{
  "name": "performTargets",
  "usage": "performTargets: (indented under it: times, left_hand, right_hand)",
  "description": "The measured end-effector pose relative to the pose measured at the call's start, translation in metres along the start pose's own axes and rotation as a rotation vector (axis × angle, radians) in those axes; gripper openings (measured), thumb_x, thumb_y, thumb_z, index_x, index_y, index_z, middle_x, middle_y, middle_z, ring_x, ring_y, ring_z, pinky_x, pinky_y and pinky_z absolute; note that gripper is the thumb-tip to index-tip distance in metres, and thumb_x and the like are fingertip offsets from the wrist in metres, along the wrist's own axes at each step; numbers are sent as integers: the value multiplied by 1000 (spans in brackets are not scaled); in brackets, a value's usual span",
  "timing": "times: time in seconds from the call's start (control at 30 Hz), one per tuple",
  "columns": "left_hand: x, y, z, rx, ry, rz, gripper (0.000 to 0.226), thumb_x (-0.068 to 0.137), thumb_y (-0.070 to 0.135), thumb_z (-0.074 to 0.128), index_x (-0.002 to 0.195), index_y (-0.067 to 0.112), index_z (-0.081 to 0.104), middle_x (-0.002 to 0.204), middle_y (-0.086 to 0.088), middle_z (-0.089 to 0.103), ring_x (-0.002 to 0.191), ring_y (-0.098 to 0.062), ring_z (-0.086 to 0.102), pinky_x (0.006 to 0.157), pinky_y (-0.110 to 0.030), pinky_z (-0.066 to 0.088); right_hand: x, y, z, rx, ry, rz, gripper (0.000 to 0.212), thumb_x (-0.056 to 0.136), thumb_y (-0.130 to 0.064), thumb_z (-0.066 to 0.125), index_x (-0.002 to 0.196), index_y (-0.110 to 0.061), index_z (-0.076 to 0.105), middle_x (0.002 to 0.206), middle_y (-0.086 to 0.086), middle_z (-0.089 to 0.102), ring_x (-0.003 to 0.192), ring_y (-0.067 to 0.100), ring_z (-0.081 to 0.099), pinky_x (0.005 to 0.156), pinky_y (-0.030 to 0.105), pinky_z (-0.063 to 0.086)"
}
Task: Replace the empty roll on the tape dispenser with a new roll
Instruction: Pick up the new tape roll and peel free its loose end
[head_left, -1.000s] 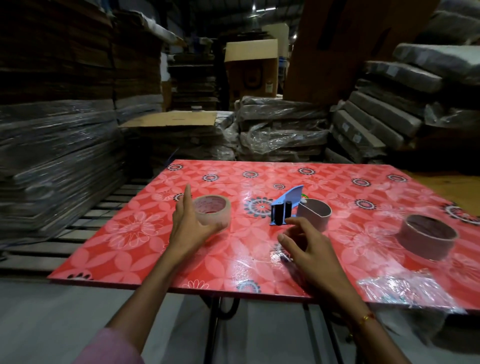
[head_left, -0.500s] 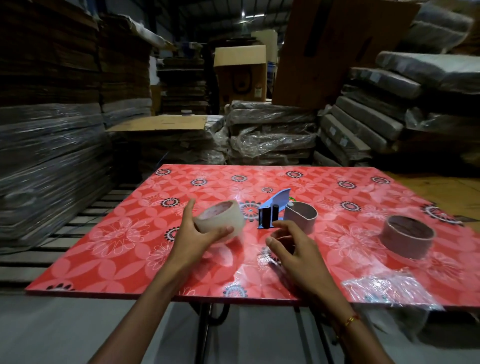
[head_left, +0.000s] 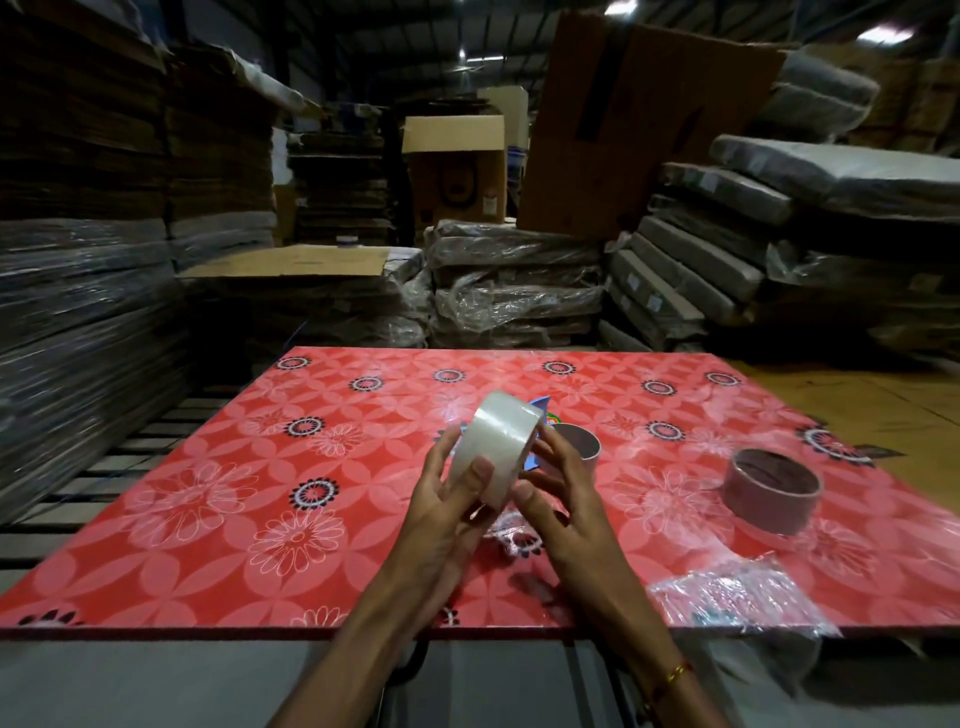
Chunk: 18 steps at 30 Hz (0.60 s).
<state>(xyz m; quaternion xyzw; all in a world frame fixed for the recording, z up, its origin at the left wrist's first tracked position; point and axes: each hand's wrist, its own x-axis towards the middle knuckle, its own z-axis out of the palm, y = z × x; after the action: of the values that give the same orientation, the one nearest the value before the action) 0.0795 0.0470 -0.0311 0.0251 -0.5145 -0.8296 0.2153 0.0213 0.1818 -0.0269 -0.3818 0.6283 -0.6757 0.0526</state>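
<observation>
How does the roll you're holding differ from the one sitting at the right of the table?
The held roll is whitish, thick with tape, and tilted on edge between both hands; the right-hand roll is a bare brown cardboard ring lying flat on the table, untouched. Both are round with about the same width.

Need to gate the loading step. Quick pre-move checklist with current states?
1. New roll held by both hands: ok; left hand and right hand grip it above the table.
2. Dispenser spindle free: cannot tell, mostly hidden behind the roll.
3. Empty core off the dispenser: cannot tell.
4. Spare core clear of the hands: ok, far right.
5. Plastic wrap clear of the work area: ok, near front edge.
6. Tape end located: cannot tell.
</observation>
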Motion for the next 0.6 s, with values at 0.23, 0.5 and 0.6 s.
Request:
performTargets:
  times: [0.23,0.5,0.6]
  left_hand:
    - [5,10,-9,88,-143,-58,112,49,22,98,146,21,42,140,-21,54,116,-27,63,85,-29,57]
    - [-1,13,-13,235,-186,-32,108,53,12,90,142,45,40,144,-8,49,127,-26,57,94,-40,55]
    - [2,13,-12,167,-215,-56,111,50,28,96,145,38,39,139,-5,57,125,-25,59,90,-34,56]
  right_hand:
    - [0,1,-3,156,-51,28,66,82,-41,71,141,-41,41,142,-14,53,121,19,63,93,49,57]
    - [3,10,-8,360,-26,182,64,78,-42,73,137,-38,48,140,2,55,128,32,57,91,69,51]
    - [3,13,-12,386,-24,193,62,79,-31,69,138,-35,48,141,1,55,128,33,56,95,69,48]
